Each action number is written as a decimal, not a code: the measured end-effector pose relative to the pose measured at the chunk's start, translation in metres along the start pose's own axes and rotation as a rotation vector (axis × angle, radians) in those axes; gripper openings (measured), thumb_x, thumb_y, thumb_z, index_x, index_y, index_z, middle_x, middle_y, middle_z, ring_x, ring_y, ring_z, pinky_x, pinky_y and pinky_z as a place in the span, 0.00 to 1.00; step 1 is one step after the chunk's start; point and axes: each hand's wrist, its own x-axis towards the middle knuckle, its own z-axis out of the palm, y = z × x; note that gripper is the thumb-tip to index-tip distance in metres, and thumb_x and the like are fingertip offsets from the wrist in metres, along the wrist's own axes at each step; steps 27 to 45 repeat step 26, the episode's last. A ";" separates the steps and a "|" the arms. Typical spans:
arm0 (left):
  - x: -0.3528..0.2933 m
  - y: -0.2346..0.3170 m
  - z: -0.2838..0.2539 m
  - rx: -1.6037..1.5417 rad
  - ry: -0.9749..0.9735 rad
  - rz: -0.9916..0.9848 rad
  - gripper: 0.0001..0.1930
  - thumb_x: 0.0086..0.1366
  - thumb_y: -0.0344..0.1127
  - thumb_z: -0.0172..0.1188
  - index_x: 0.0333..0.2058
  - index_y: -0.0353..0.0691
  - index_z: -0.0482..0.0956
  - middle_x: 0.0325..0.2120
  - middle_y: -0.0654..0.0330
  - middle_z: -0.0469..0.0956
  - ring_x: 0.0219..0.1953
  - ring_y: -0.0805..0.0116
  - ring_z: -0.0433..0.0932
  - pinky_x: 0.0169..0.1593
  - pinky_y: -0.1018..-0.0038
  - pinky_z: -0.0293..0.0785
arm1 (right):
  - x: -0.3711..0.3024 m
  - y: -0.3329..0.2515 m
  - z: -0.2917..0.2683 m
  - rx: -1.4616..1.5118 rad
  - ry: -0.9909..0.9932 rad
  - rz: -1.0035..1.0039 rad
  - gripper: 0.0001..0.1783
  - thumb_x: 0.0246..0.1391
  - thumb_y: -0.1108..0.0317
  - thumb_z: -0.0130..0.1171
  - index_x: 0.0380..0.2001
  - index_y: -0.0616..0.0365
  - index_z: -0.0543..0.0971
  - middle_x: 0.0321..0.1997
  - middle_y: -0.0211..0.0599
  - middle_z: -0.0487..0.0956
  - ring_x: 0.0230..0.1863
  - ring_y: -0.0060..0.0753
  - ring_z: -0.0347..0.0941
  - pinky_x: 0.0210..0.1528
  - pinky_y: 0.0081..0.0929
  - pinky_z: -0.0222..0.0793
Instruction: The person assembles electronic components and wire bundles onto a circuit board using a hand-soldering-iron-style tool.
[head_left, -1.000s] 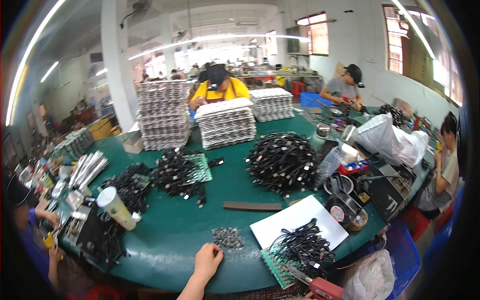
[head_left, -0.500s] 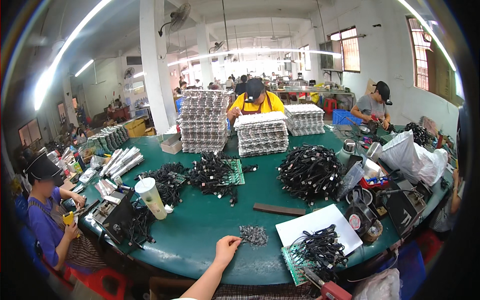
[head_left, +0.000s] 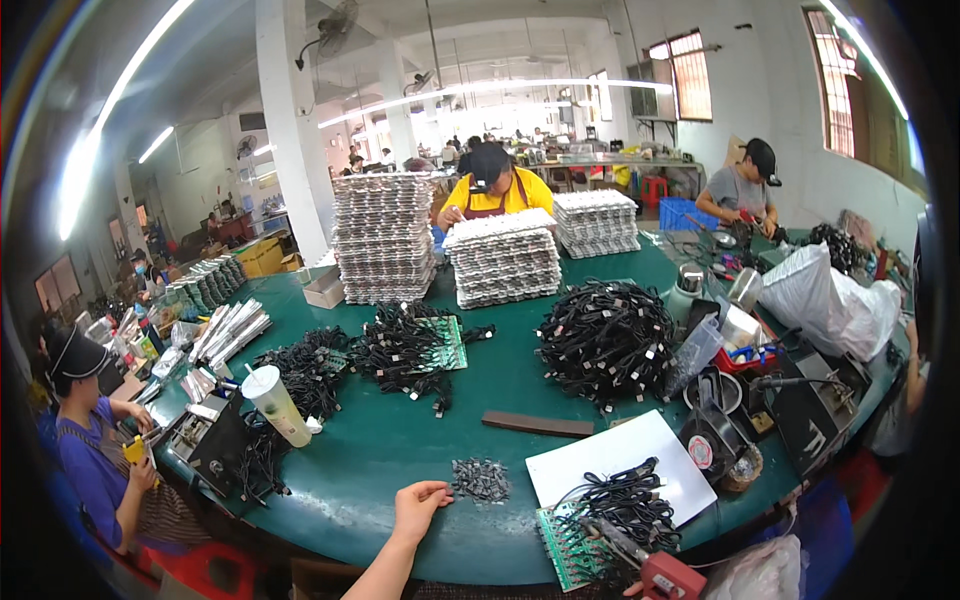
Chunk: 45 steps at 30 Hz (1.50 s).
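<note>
My left hand (head_left: pixel 420 503) rests on the green table (head_left: pixel 400 450) near its front edge, forearm coming up from the bottom. Its fingers point right, loosely apart, with nothing in them. The fingertips lie just left of a small pile of dark metal parts (head_left: pixel 481 480). Only a sliver of my right hand (head_left: pixel 632 590) shows at the lower edge, beside a red tool (head_left: pixel 668 578); its grip is hidden. Close by, a bundle of black cables (head_left: pixel 625 500) lies on a white sheet (head_left: pixel 610 462) and a green circuit board strip (head_left: pixel 560 545).
A big heap of black cables (head_left: pixel 605 340), smaller cable piles (head_left: pixel 405 345), a dark flat bar (head_left: pixel 538 424), a white cup (head_left: pixel 277 405) and stacks of grey trays (head_left: pixel 385 238) cover the table. Other people work at the left, far side and right. Tools and containers (head_left: pixel 740 400) crowd the right.
The view has swung so the table sits further right and lower. My left hand stays beside the small pile of metal parts, now a little closer to it.
</note>
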 end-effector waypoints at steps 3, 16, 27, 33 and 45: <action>0.002 -0.003 -0.002 -0.086 0.060 0.047 0.07 0.57 0.21 0.53 0.35 0.26 0.74 0.28 0.52 0.78 0.29 0.68 0.78 0.35 0.79 0.75 | 0.020 -0.014 -0.012 0.009 -0.018 -0.006 0.23 0.52 0.78 0.49 0.53 0.56 0.63 0.41 0.48 0.70 0.21 0.29 0.64 0.21 0.22 0.62; -0.002 0.000 0.008 0.038 0.241 0.072 0.06 0.55 0.22 0.56 0.33 0.28 0.76 0.26 0.56 0.78 0.28 0.72 0.77 0.34 0.80 0.74 | 0.048 -0.032 -0.051 0.052 -0.015 0.073 0.23 0.52 0.78 0.45 0.53 0.54 0.62 0.41 0.47 0.69 0.22 0.30 0.65 0.21 0.24 0.63; 0.001 -0.002 0.010 0.011 0.235 0.101 0.06 0.56 0.20 0.55 0.33 0.27 0.76 0.25 0.56 0.77 0.27 0.71 0.77 0.33 0.80 0.74 | 0.034 -0.037 -0.069 0.075 0.018 0.088 0.25 0.52 0.77 0.46 0.55 0.51 0.59 0.43 0.48 0.69 0.23 0.31 0.66 0.22 0.27 0.66; 0.001 -0.002 0.010 0.011 0.235 0.101 0.06 0.56 0.20 0.55 0.33 0.27 0.76 0.25 0.56 0.77 0.27 0.71 0.77 0.33 0.80 0.74 | 0.034 -0.037 -0.069 0.075 0.018 0.088 0.25 0.52 0.77 0.46 0.55 0.51 0.59 0.43 0.48 0.69 0.23 0.31 0.66 0.22 0.27 0.66; 0.001 -0.002 0.010 0.011 0.235 0.101 0.06 0.56 0.20 0.55 0.33 0.27 0.76 0.25 0.56 0.77 0.27 0.71 0.77 0.33 0.80 0.74 | 0.034 -0.037 -0.069 0.075 0.018 0.088 0.25 0.52 0.77 0.46 0.55 0.51 0.59 0.43 0.48 0.69 0.23 0.31 0.66 0.22 0.27 0.66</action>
